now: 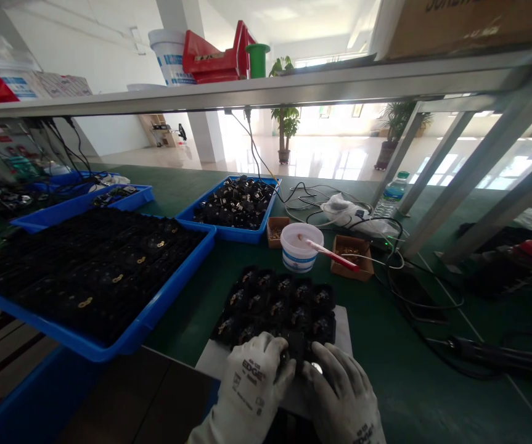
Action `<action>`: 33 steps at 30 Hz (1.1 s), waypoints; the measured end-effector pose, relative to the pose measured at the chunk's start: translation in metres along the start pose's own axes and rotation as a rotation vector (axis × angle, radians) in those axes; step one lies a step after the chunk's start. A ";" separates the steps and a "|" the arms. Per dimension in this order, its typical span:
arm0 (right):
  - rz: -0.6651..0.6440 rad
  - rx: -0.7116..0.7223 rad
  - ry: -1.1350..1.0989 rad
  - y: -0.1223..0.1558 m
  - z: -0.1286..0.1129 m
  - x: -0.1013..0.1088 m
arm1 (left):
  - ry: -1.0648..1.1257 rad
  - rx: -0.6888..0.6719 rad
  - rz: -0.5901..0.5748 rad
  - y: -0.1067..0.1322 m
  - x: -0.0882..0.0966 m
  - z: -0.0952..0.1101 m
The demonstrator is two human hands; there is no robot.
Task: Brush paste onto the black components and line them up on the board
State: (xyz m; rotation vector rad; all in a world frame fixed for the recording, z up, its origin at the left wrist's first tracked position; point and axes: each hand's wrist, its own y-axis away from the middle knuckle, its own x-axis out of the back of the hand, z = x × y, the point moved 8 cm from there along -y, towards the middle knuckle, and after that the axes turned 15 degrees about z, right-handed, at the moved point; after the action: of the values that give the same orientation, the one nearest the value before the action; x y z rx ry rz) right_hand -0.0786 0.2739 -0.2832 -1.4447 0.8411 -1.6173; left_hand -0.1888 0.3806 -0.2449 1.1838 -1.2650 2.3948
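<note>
My left hand (259,373), in a pale work glove, has its fingers curled against the left side of a small black plastic part (296,346). From the other side my right hand (339,385), gloved alike, closes its thumb and fingertips on the same part. A bright shiny spot shows at the right fingertips; I cannot make out what it is. Just beyond the hands stand rows of similar black parts (278,305) with bits of metal on top. They rest on a pale sheet (344,320) on the green table.
At left lies a large blue tray (164,308) of black parts with brass-coloured pieces. Behind is a blue tray (242,236) of loose parts. A white tub (299,259) holds a red-handled brush (335,254), between small cardboard boxes (353,271). Cables and a corded black tool (492,357) lie right.
</note>
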 end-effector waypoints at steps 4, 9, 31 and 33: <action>0.054 -0.073 -0.087 -0.001 0.005 0.006 | -0.006 0.038 -0.055 -0.001 -0.006 -0.003; 0.037 -0.167 -0.122 -0.001 0.016 0.008 | -0.065 0.019 -0.155 0.000 -0.013 -0.001; -0.006 -0.266 -0.120 0.014 0.034 0.008 | 0.042 -0.066 -0.214 -0.007 -0.037 -0.011; -0.004 -0.269 -0.142 0.017 0.033 0.006 | 0.051 -0.092 -0.187 -0.005 -0.037 -0.011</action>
State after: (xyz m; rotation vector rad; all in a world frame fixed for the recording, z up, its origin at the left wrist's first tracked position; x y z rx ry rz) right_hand -0.0439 0.2615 -0.2910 -1.7266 1.0019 -1.4245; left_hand -0.1673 0.3989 -0.2722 1.1528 -1.1793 2.1952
